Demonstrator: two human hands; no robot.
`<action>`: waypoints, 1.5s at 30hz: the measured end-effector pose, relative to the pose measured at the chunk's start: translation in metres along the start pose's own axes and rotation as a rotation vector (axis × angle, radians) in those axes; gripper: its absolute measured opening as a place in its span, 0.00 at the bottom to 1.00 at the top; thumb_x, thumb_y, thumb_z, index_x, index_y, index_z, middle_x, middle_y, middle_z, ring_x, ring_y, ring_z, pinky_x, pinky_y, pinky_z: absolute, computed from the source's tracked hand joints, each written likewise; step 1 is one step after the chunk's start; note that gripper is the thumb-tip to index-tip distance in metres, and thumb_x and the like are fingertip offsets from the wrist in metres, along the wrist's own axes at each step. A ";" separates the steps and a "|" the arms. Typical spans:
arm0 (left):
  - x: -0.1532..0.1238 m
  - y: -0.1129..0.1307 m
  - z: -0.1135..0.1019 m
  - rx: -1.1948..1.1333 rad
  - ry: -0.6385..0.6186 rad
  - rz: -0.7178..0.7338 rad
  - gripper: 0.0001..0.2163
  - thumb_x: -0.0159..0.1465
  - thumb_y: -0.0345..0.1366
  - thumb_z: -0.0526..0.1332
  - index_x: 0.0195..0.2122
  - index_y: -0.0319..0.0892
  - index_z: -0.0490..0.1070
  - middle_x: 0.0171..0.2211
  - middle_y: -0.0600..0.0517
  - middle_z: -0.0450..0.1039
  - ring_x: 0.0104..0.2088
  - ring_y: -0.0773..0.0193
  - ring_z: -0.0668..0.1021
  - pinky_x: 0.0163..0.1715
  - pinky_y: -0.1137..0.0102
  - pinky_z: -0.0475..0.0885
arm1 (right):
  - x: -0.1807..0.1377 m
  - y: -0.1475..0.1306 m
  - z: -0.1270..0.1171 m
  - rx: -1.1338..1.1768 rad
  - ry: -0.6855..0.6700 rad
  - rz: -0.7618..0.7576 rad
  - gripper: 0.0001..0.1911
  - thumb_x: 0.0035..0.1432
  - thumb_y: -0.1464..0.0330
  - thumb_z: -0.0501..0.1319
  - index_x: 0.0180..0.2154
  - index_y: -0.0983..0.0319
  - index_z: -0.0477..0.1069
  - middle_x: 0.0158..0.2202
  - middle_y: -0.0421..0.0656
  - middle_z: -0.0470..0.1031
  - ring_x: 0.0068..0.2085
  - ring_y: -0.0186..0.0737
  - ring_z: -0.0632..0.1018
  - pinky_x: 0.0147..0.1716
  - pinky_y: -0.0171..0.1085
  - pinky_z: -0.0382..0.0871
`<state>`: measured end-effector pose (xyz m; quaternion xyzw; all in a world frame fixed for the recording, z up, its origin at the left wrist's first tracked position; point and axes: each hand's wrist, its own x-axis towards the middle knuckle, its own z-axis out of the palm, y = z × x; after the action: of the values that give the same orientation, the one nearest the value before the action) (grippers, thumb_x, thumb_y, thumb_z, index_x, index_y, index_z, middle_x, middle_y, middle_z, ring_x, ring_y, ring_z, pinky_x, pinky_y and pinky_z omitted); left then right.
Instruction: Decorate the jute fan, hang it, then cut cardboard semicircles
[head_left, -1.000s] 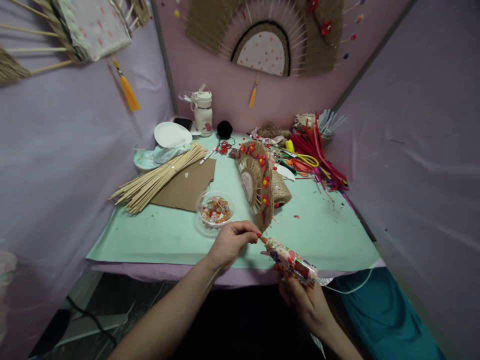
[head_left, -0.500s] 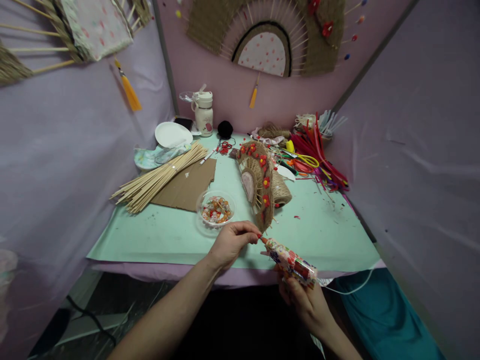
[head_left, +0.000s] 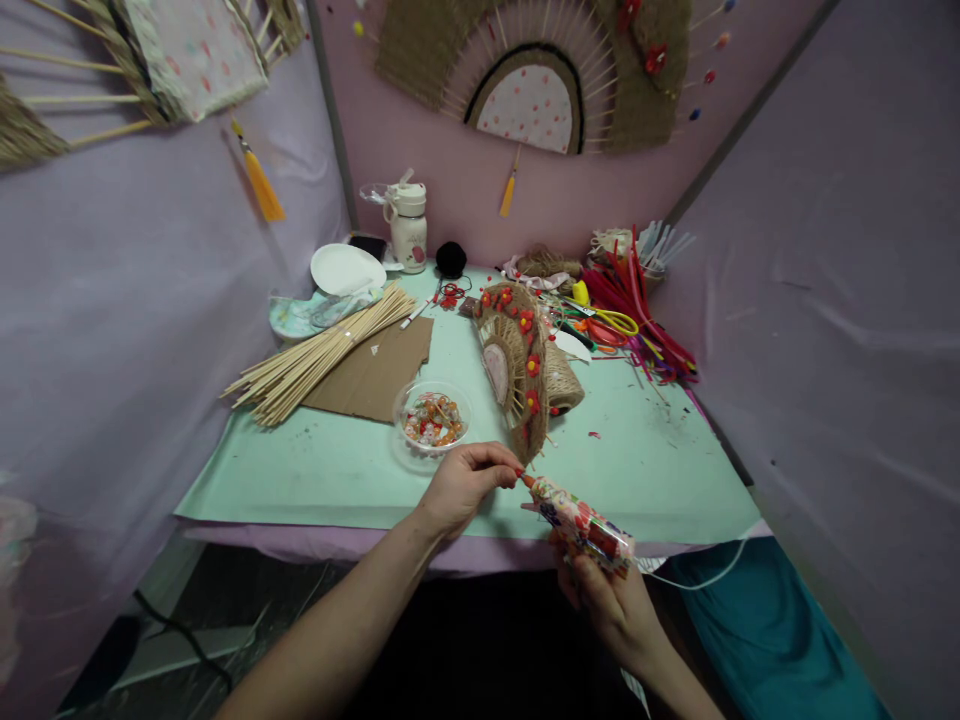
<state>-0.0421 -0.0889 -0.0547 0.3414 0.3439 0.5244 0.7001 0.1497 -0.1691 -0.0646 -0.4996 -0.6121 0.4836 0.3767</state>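
Note:
My left hand (head_left: 461, 485) is pinched shut on a small red bead (head_left: 518, 471) at the table's near edge. My right hand (head_left: 611, 600) grips a flower-patterned glue gun (head_left: 581, 522), its orange nozzle touching that bead. Just beyond stands a jute fan-shaped craft piece (head_left: 517, 365) on edge, dotted with red flowers, leaning on a twine roll (head_left: 562, 380). A clear dish of beads (head_left: 431, 415) sits left of it.
A bundle of wooden sticks (head_left: 315, 355) lies on cardboard (head_left: 375, 375) on the mint table cover (head_left: 637, 460). Scissors (head_left: 611, 322), red and pink pipe cleaners (head_left: 637, 305), a white bottle (head_left: 407, 225), a paper plate (head_left: 345, 268) and black yarn (head_left: 450, 258) crowd the back. Purple cloth walls close both sides.

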 end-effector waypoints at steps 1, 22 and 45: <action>0.000 0.000 0.000 -0.002 0.001 -0.002 0.04 0.45 0.32 0.72 0.21 0.40 0.79 0.25 0.51 0.74 0.27 0.68 0.71 0.29 0.72 0.64 | 0.000 0.002 0.000 0.004 0.001 -0.005 0.21 0.64 0.53 0.52 0.43 0.63 0.69 0.19 0.36 0.62 0.18 0.33 0.62 0.18 0.34 0.55; 0.002 -0.003 -0.002 -0.010 -0.012 0.010 0.02 0.46 0.29 0.70 0.22 0.40 0.79 0.25 0.53 0.74 0.27 0.69 0.71 0.29 0.73 0.64 | -0.001 0.001 -0.002 -0.043 -0.020 -0.014 0.17 0.65 0.55 0.51 0.40 0.61 0.67 0.22 0.38 0.63 0.20 0.33 0.64 0.18 0.33 0.58; 0.001 0.001 0.001 -0.039 0.058 -0.006 0.06 0.42 0.34 0.73 0.20 0.40 0.78 0.23 0.52 0.73 0.26 0.69 0.70 0.29 0.72 0.64 | -0.001 -0.008 -0.001 -0.050 -0.004 0.017 0.19 0.64 0.53 0.52 0.38 0.62 0.68 0.19 0.36 0.61 0.19 0.33 0.62 0.18 0.33 0.58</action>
<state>-0.0415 -0.0876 -0.0535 0.3111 0.3547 0.5387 0.6980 0.1492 -0.1695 -0.0568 -0.5131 -0.6203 0.4723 0.3590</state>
